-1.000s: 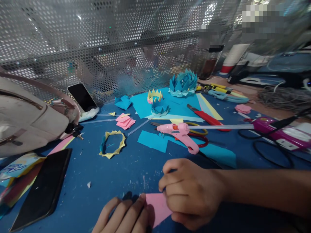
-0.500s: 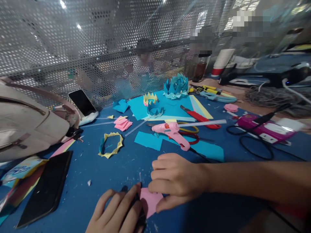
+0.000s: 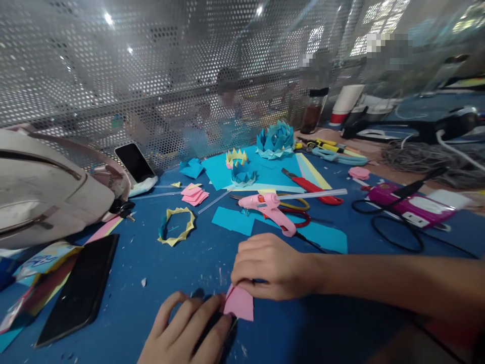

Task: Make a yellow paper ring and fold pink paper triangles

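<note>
A small piece of pink paper (image 3: pixel 240 304) lies low over the blue table, its upper edge partly folded over. My right hand (image 3: pixel 271 266) pinches that upper edge between thumb and curled fingers. At the paper's left side, the fingertips of my left hand (image 3: pixel 191 326) hold its edge; the left thumb is mostly hidden. Beyond my right hand rests a pink hot glue gun (image 3: pixel 267 206) with a clear glue stick in its back. Flat blue paper pieces (image 3: pixel 233 220) lie beside it. A ring of folded yellow and blue paper (image 3: pixel 177 226) sits farther left.
Pink paper squares (image 3: pixel 194 194) are stacked mid-table. A blue paper flower (image 3: pixel 276 140) stands at the back near red-handled pliers (image 3: pixel 312 187). A black tablet-like slab (image 3: pixel 79 288) and a pale bag (image 3: pixel 49 187) occupy the left. A purple power strip (image 3: pixel 411 202) with black cable lies right.
My right hand has gone from pressing on the pink paper to pinching its upper edge, which is now folded over. The paper has turned slightly. The whole view has shifted a little.
</note>
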{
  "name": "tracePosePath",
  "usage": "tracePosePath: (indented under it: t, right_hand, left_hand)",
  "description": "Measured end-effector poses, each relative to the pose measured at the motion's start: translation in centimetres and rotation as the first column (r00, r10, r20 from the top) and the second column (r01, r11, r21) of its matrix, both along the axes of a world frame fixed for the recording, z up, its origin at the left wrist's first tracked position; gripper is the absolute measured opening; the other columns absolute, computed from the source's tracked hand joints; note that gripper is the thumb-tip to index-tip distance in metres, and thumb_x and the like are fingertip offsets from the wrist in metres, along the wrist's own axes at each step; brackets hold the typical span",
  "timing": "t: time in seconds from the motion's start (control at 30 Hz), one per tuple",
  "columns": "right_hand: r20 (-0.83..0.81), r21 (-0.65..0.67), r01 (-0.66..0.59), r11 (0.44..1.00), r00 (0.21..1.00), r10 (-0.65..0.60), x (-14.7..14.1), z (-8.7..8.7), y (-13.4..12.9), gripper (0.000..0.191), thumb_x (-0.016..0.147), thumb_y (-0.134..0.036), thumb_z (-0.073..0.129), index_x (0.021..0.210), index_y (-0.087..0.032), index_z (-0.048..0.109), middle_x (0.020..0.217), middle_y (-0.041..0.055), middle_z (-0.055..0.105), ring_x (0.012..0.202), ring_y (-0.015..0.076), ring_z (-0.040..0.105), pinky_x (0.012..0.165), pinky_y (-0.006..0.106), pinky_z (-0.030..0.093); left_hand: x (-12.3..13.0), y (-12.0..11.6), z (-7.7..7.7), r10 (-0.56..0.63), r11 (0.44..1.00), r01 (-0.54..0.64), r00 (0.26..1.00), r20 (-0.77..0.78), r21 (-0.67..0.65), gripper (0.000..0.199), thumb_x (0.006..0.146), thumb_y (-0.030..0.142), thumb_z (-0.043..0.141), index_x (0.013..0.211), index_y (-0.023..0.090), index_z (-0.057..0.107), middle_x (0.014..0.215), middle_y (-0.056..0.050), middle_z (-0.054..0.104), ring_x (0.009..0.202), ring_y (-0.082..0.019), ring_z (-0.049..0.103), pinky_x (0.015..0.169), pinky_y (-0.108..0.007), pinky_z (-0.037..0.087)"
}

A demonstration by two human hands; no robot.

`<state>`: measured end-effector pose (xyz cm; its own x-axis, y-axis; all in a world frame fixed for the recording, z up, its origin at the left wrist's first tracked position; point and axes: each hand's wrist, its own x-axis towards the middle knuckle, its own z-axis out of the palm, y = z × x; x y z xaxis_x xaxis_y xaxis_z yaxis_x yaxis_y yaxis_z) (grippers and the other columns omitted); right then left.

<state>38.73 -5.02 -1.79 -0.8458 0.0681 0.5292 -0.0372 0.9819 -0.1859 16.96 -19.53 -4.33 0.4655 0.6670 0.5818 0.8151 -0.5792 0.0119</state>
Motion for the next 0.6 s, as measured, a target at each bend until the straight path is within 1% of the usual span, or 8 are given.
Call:
tracePosePath:
  t: [0.1, 0.2, 0.3, 0.4, 0.47, 0.6]
  right_hand:
    - [0.016, -0.029, -0.024, 0.999, 1.000, 0.025, 0.0, -0.1, 0.0, 0.015, 0.098, -0.020, 0.052, 0.090, -0.018, 0.064, 0.082, 0.0010, 0.070, 0.075, 0.0133, 0.060, 0.069, 0.026, 0.041]
    - [0.020, -0.068, -0.050, 0.996, 0.998, 0.052, -0.1, -0.1, 0.0, 0.013, 0.098, -0.020, 0.053, 0.095, -0.017, 0.065, 0.088, 0.0027, 0.072, 0.080, 0.0143, 0.062, 0.073, 0.026, 0.044]
    - [0.025, -0.101, -0.104, 0.989, 0.994, 0.107, -0.1, -0.2, 0.1, 0.015, 0.099, -0.021, 0.052, 0.103, -0.016, 0.065, 0.099, 0.0043, 0.073, 0.089, 0.0159, 0.064, 0.078, 0.027, 0.046]
    - [0.066, -0.127, -0.142, 0.982, 0.986, 0.151, -0.1, -0.2, 0.2, 0.019, 0.099, -0.025, 0.052, 0.110, -0.015, 0.063, 0.108, 0.0052, 0.072, 0.099, 0.0174, 0.064, 0.083, 0.028, 0.047]
    - [0.098, -0.139, -0.147, 0.979, 0.982, 0.162, -0.1, -0.2, 0.2, 0.021, 0.099, -0.028, 0.054, 0.113, -0.016, 0.062, 0.112, 0.0055, 0.071, 0.103, 0.0179, 0.064, 0.085, 0.028, 0.046]
    - [0.153, -0.159, -0.160, 0.974, 0.971, 0.185, -0.1, 0.0, 0.2, 0.028, 0.099, -0.034, 0.055, 0.119, -0.015, 0.059, 0.114, 0.0069, 0.071, 0.106, 0.0190, 0.063, 0.081, 0.029, 0.045]
  left_hand:
    - [-0.2, 0.2, 0.0, -0.042, 0.999, 0.043, 0.998, -0.047, 0.018, 0.023, 0.101, 0.028, 0.053, 0.114, 0.030, 0.072, 0.115, 0.006, 0.074, 0.102, -0.013, 0.063, 0.119, -0.031, 0.020]
    - [-0.5, 0.5, 0.2, -0.080, 0.996, 0.082, 0.994, -0.080, 0.029, 0.025, 0.102, 0.029, 0.052, 0.117, 0.026, 0.072, 0.121, 0.004, 0.072, 0.108, -0.014, 0.063, 0.121, -0.032, 0.020]
    - [-0.9, 0.8, 0.7, -0.137, 0.990, 0.140, 0.973, -0.186, 0.005, 0.029, 0.103, 0.023, 0.048, 0.124, 0.023, 0.069, 0.127, 0.004, 0.070, 0.111, -0.014, 0.063, 0.124, -0.034, 0.018]
    - [-1.3, 0.8, 1.3, -0.180, 0.983, 0.183, 0.947, -0.266, -0.012, 0.032, 0.104, 0.020, 0.045, 0.129, 0.023, 0.065, 0.131, 0.004, 0.068, 0.113, -0.013, 0.064, 0.126, -0.036, 0.014]
    - [-1.4, 0.7, 1.7, -0.206, 0.978, 0.210, 0.936, -0.287, -0.018, 0.033, 0.105, 0.020, 0.043, 0.131, 0.023, 0.063, 0.133, 0.004, 0.067, 0.117, -0.012, 0.063, 0.126, -0.035, 0.014]
    - [-1.3, 0.6, 2.1, -0.242, 0.969, 0.247, 0.921, -0.305, -0.023, 0.035, 0.107, 0.021, 0.038, 0.133, 0.021, 0.061, 0.130, 0.002, 0.068, 0.125, -0.009, 0.060, 0.124, -0.030, 0.022]
